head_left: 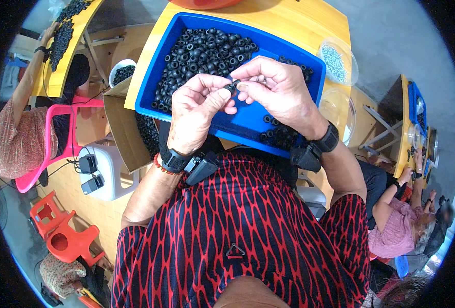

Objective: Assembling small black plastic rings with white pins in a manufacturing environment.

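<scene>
Over the blue tray (207,126), my left hand (196,108) pinches a small black ring-shaped part (230,88) between thumb and fingers. Close against it, my right hand (281,92) has its thumb and index finger pressed together at the part's upper right side. Whatever lies between those right fingertips is too small and covered to make out. A large heap of black ring-shaped parts (199,51) fills the tray's left and far side. A smaller pile of black parts (281,136) lies in its near right corner, and more are along the far right wall.
Right of the tray stand a clear tub of pale blue small pieces (333,64) and a clear round container (335,110). A cardboard box (119,126) with black parts and a white bowl (122,69) are at left. Other people sit at tables on both sides.
</scene>
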Available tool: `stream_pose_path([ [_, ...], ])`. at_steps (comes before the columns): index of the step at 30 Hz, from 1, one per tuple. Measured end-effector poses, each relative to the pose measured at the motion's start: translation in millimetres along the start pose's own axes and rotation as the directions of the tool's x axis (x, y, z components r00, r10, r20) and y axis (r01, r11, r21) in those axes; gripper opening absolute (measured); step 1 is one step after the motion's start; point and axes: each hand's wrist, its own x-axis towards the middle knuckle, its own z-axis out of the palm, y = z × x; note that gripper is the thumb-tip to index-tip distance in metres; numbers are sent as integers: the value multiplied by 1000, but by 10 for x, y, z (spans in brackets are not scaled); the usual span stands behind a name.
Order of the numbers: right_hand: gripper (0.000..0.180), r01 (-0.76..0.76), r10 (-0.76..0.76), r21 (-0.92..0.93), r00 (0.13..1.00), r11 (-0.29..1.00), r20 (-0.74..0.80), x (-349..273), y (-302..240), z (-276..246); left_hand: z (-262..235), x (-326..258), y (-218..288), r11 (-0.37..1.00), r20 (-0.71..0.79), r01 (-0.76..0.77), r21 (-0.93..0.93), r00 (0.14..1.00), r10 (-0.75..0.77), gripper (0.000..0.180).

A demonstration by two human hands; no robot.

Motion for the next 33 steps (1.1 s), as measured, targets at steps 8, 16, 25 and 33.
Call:
stream_pose_path([
  [8, 12, 48, -48, -120, 999, 992, 4, 46, -16, -10, -36, 11, -24, 1000, 15, 11, 27, 1000, -11, 20],
  [16, 9, 270, -242, -343, 962, 900, 122, 124, -43, -57, 8, -6, -31, 996, -31, 8, 88, 999, -5, 16],
  [25, 8, 340, -272, -369, 935, 865, 227, 195, -29, -83, 34, 8, -17, 986, -48, 21, 165, 999, -13, 12],
  [33, 28, 426, -386, -476, 904, 770, 186, 140, -9, -40, 36, 31, 7, 992, -78, 115, 58, 991, -111, 16],
])
